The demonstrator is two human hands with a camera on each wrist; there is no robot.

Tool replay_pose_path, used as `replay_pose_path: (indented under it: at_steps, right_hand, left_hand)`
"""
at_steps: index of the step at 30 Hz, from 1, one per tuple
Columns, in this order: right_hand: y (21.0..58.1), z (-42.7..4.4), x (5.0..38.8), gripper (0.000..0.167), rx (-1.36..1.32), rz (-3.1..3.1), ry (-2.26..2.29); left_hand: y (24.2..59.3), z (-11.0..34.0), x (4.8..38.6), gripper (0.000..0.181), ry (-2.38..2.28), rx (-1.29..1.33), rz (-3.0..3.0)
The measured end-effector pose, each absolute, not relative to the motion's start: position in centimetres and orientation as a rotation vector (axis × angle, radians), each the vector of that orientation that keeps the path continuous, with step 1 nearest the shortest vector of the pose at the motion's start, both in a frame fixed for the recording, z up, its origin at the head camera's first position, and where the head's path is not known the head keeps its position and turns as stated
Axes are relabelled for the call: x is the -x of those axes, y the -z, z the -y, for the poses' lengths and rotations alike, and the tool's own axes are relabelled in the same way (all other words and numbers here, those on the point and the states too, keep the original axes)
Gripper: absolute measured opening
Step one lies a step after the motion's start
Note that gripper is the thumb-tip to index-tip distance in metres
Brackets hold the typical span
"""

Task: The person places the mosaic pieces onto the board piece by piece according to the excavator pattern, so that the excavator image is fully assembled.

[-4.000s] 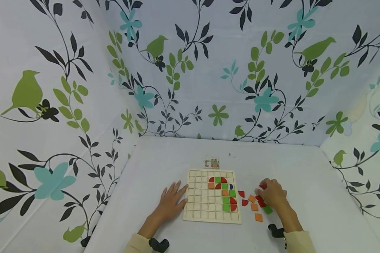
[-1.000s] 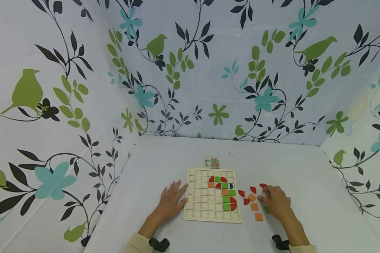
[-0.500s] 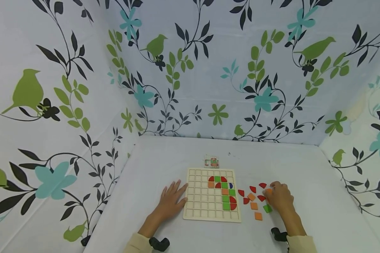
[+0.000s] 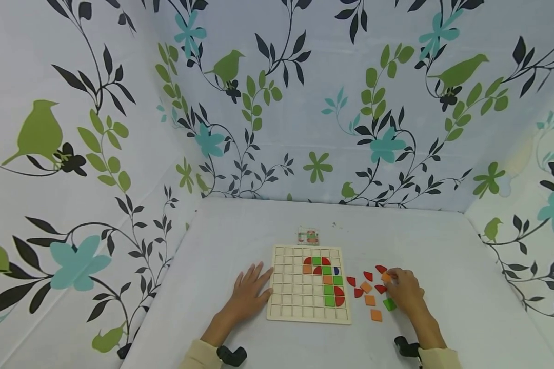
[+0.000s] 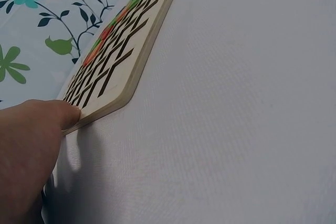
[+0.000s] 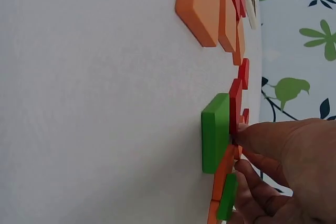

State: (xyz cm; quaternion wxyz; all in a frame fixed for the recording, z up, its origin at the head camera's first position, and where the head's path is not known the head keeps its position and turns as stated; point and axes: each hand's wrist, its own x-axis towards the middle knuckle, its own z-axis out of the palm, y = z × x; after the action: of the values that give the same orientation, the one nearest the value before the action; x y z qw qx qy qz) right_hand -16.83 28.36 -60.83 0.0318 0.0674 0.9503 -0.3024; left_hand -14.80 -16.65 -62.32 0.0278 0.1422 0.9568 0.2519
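Observation:
The pale wooden grid board (image 4: 300,297) lies on the table, with red, green, orange and blue-and-white pieces in cells toward its right side. My left hand (image 4: 249,294) rests flat at the board's left edge, fingers spread; in the left wrist view its thumb (image 5: 65,113) touches the rim. To the right of the board, my right hand (image 4: 405,291) pinches an orange square tile (image 4: 386,277) among loose pieces. Close by are a red quarter-round piece (image 4: 380,268) and a green tile (image 4: 390,304). In the right wrist view another green tile (image 6: 227,198) shows beside the curled fingers.
Several orange tiles (image 4: 376,315) and red quarter-rounds (image 4: 351,281) lie scattered between board and right hand. A small pattern card (image 4: 308,236) sits behind the board. Patterned cloth walls (image 4: 268,102) enclose the white table.
The right hand has spread the bunched red pieces apart and left a red one lying farther back. An orange tile now shows in its fingers, shifted slightly left. The left hand stays put.

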Motion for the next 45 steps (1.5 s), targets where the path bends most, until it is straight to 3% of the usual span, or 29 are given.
replay_pose_path:
  at_steps: [13,21,30,37,45]
  right_hand:
    - [60.9,-26.2,18.0,0.031,-0.091,-2.986,0.855]
    - [59.5,-22.4,18.0,0.031,-0.039,-3.006,0.842]
    - [59.1,-15.8,18.3,0.032,0.235,-2.964,0.898]
    - [59.7,-12.3,18.2,0.012,0.541,-2.986,0.89]
    - [60.3,-10.9,17.9,0.013,0.604,-2.982,0.81]
  left_hand:
    - [61.7,16.6,14.7,0.057,-0.776,-0.434,-2.941]
    - [61.8,16.5,14.7,0.057,-0.779,-0.418,-2.932]
    - [61.7,16.6,14.8,0.057,-0.78,-0.426,-2.927]
    - [61.9,16.5,14.8,0.057,-0.788,-0.427,-2.931]
    - [62.2,16.6,15.0,0.057,-0.783,-0.435,-2.931]
